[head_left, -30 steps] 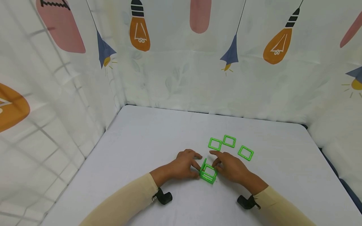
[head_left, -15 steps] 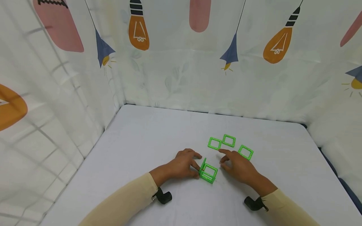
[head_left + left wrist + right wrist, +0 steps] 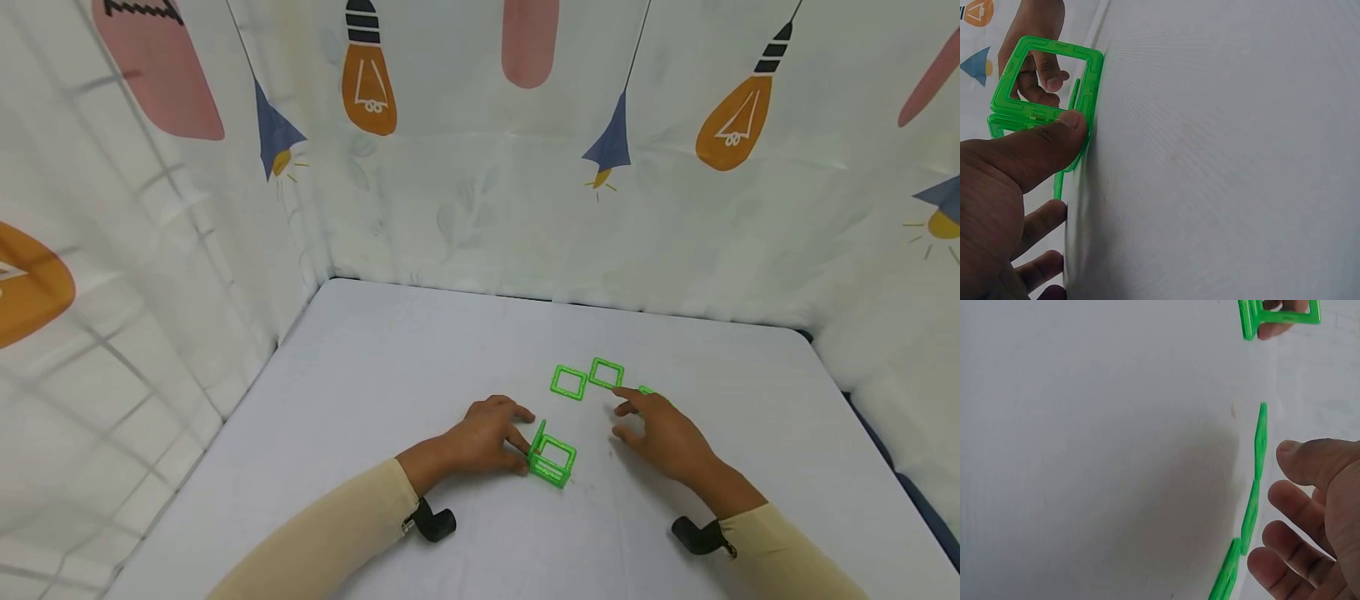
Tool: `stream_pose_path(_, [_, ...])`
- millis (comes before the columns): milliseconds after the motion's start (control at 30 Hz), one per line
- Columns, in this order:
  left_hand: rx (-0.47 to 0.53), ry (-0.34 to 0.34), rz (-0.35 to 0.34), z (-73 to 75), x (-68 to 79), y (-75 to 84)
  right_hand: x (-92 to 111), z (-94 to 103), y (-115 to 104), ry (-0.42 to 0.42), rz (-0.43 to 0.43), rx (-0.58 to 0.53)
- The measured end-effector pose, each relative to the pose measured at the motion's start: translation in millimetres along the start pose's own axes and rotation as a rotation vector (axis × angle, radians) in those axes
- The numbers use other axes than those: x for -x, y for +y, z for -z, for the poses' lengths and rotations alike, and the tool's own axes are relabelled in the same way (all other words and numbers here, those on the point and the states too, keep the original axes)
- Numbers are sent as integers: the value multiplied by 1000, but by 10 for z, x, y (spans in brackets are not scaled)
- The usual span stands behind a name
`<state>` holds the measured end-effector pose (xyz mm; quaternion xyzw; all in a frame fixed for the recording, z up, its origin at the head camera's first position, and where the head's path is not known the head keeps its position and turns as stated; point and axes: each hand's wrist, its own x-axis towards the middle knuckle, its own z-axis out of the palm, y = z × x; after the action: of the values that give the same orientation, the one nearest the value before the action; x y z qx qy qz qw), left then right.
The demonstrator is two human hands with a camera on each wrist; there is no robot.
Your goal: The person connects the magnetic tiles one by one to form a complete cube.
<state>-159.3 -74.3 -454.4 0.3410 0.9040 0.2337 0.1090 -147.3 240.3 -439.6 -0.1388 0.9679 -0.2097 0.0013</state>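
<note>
Wearing a plain beige left sleeve (image 3: 322,533) and matching right sleeve (image 3: 787,554), both long, running down to wrist level. Fitted with a black left camera (image 3: 435,523) and a black right camera (image 3: 697,536), same elbow shape, stubby rounded barrel. Also showing a small silvery fitting (image 3: 408,525) beside the left one, details too small to read.

Rightmost green frame (image 3: 646,389) mostly hidden by right hand (image 3: 670,437), sleeves (image 3: 326,533) cropped

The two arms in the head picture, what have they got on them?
The left sleeve and right sleeve are long and cream. A stubby, bent black gadget pokes out by each wrist, left and right. The left hand and right hand have no gloves.
</note>
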Motion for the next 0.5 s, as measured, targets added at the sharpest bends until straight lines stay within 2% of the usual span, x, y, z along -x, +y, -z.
stream_pose_path(500, [-14, 0, 3, 0, -2, 7, 9, 172, 300, 13, -20, 21])
